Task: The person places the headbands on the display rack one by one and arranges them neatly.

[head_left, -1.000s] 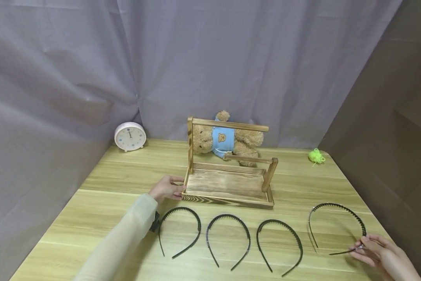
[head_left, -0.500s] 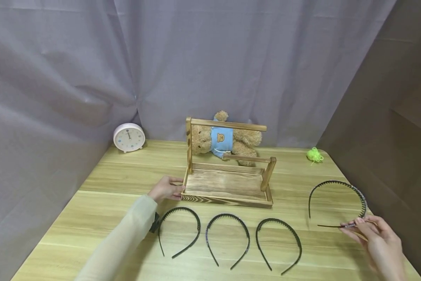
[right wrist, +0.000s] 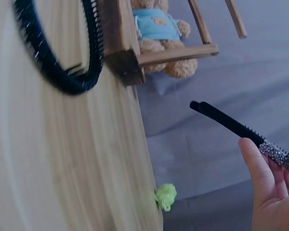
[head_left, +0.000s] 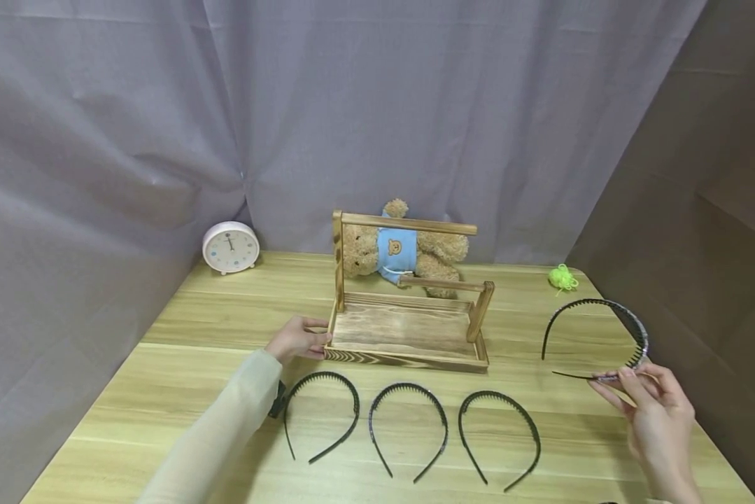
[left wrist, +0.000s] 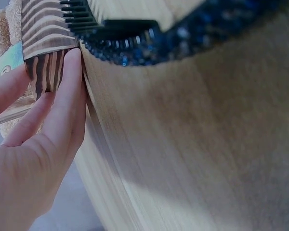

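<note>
The right hand (head_left: 657,420) pinches a black, comb-toothed headband (head_left: 643,339) near one end, thumb and fingers clamped on its glittery strip; the arch rises above and beyond the fingertips, clear of the wooden tabletop (head_left: 188,308). Holding it so low on one arm probably keeps the arch and the gap between the ends unobstructed. The left hand (head_left: 298,339) grips the near left corner of a two-bar wooden stand (head_left: 405,329), fingers closed on the tray-like base, most likely to steady it. To the right of those fingers, the upper bar (head_left: 411,223) has its free end on the right and the lower bar (head_left: 443,284) on the left, so each seems left open for sliding something on. Three more headbands (head_left: 405,386) lie in a row between the two hands, on the near side of the left fingers, ends toward the wearer, presumably spaced for easy picking. Beyond the left fingers stands a round alarm clock (head_left: 230,248), its dial markings too small to read; the teddy bear (head_left: 397,248) behind the stand wears a bear-face patch without legible lettering.
</note>
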`<state>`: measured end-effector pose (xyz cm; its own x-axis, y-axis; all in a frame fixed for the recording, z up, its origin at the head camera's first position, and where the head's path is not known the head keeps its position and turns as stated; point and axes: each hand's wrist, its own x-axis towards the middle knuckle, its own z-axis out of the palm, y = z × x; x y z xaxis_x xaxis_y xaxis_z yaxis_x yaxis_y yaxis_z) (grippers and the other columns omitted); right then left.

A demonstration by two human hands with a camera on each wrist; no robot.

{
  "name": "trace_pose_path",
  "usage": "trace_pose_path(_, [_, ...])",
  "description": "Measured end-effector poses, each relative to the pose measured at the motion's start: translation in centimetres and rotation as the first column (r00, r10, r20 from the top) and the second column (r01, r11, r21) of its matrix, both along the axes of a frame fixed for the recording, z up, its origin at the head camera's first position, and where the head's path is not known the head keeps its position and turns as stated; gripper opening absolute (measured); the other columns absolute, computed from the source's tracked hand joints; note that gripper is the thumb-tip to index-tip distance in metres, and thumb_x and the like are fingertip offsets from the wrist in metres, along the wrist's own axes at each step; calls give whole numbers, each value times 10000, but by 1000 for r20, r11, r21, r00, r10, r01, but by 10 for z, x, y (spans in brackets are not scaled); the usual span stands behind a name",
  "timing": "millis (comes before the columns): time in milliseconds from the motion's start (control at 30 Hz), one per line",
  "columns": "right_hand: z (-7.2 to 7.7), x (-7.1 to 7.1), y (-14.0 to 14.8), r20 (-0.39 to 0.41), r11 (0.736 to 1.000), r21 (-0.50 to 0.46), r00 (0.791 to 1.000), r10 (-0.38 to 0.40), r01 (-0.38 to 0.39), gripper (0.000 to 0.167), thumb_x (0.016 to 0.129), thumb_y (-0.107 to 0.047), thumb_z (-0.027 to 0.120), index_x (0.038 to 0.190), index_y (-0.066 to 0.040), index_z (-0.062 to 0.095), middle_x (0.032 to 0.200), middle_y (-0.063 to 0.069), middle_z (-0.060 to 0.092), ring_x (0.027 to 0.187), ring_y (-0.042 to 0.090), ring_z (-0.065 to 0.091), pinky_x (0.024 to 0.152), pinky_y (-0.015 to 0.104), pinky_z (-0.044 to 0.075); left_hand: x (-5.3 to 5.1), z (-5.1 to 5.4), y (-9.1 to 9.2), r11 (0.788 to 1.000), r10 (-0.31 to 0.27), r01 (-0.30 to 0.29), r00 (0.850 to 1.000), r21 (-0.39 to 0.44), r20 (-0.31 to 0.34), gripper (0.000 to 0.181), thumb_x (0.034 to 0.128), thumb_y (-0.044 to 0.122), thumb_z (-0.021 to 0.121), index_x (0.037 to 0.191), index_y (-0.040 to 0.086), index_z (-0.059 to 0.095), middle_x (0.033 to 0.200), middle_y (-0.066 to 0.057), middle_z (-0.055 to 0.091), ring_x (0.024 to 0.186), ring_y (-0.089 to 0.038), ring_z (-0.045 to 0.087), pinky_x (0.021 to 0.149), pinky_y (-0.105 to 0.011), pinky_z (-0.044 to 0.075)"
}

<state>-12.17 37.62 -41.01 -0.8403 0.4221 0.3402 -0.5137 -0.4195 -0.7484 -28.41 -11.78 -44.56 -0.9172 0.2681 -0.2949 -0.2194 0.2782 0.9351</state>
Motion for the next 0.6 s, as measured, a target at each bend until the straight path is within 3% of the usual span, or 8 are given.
trace_pose_path(467, [15, -20, -29, 11, 985, -126, 993, -121, 122, 89, 900, 119, 584, 918, 83, 506, 800, 183, 669, 702, 303, 714, 645, 437, 630, 0, 1, 0, 1000, 1, -1, 1000, -12, 2, 493, 964, 46, 598, 1400, -106, 426, 1205, -314, 597, 796, -213, 668, 824, -392, 630])
trace_pose_path(600, [17, -26, -35, -10, 977, -170, 992, -129, 126, 90, 902, 133, 574, 912, 91, 494, 808, 197, 663, 702, 316, 714, 647, 450, 627, 1, 1, 1, 1000, 6, -6, 1000, -12, 3, 485, 964, 38, 594, 1396, -108, 430, 1199, -315, 598, 787, -210, 665, 819, -388, 632])
